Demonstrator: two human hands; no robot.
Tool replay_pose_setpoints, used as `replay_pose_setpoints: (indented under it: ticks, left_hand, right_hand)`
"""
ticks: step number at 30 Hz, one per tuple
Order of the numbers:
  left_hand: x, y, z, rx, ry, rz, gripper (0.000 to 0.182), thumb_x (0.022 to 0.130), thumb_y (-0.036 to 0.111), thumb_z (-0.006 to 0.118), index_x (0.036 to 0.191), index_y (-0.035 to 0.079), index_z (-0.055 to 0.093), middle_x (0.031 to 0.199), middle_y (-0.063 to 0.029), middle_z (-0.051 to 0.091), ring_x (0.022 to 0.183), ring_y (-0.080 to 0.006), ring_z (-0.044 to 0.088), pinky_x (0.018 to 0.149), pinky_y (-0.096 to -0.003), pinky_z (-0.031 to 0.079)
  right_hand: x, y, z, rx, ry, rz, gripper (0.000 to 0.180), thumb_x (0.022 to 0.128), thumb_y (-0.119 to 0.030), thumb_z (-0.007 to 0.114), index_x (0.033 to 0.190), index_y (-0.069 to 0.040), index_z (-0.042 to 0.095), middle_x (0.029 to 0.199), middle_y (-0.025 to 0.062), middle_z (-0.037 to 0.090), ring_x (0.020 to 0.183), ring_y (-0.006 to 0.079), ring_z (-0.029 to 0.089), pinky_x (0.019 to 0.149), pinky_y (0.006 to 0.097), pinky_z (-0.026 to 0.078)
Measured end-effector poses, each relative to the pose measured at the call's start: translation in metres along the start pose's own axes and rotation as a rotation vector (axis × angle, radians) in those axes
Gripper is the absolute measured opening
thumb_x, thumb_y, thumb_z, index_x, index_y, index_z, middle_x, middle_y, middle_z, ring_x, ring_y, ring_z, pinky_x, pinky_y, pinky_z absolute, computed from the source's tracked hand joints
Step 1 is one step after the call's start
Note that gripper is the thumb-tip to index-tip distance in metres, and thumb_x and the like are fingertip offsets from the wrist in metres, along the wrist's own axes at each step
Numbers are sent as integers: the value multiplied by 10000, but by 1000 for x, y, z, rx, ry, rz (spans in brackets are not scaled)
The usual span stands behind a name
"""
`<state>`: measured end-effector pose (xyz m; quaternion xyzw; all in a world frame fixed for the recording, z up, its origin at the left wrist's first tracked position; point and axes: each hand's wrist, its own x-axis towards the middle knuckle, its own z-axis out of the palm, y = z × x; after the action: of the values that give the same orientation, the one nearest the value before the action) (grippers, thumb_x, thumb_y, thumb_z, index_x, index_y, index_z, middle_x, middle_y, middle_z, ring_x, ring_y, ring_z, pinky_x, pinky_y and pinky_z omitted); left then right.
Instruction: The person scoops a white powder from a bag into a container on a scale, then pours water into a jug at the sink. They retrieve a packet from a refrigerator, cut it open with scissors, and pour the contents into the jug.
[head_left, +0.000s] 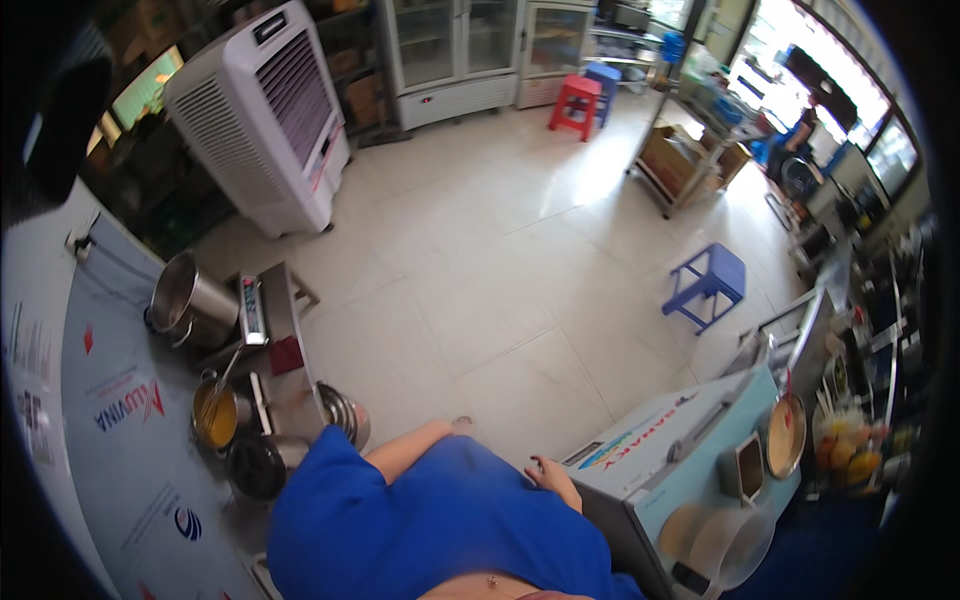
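My left forearm (411, 452) reaches forward past my blue shirt (450, 517). The left hand is mostly hidden beyond the shirt, so whether it holds anything cannot be made out. My right hand (553, 481) hangs by the near corner of a Sanaky chest freezer (645, 442), fingers apart and nothing visible in them. On the freezer lid stand a translucent plastic tub (733, 544), a rectangular metal tin (745, 466) and a round pan (786, 435) with pale contents. To my left, a steel table (289, 394) carries a pot of yellow mixture (216, 420) with a whisk (218, 386) in it.
A tall steel pot (196, 304) and digital scale (253, 307) stand farther along the table. Ahead are a blue stool (712, 277), red stool (577, 101), air cooler (262, 120), glass-door refrigerator (450, 45) and wheeled cart (679, 169). Another person (802, 131) is at far right.
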<state>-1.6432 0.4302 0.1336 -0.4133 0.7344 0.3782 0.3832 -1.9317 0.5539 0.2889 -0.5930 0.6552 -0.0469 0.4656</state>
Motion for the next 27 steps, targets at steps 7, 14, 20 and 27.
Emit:
replay_pose_setpoints:
  ticks: [7,14,20,27]
  left_hand:
    - [-28,-86,-10,-240,41,-183,298,795,199,607,1062,136,723,1144,-93,680,995,-287,665,837,-426,522]
    - [-7,-140,-66,-416,-77,-254,329,783,253,611,1057,107,722,1133,-137,674,1046,-312,645,862,-448,512]
    - [-6,-210,-183,-566,-79,-312,389,768,307,641,1097,110,707,1203,-131,647,1092,-327,621,903,-437,497]
    - [-5,-275,-364,-567,189,-366,509,884,457,541,1137,34,670,1178,-201,636,1097,-372,599,924,-444,484]
  right_hand:
    - [158,-71,-46,-150,-128,-170,507,874,-368,640,1238,-22,570,1201,250,592,1148,402,546,979,445,438]
    - [239,-113,-85,41,-434,-35,723,918,-574,485,1439,-82,393,1367,283,469,1278,410,455,1079,411,340]
    - [386,-177,-181,-445,-501,-136,476,878,-481,571,947,-36,724,900,211,693,866,374,666,801,456,500]
    - [515,-347,-331,-376,-534,-362,375,888,-404,614,944,-49,723,1009,156,697,950,303,650,788,387,515]
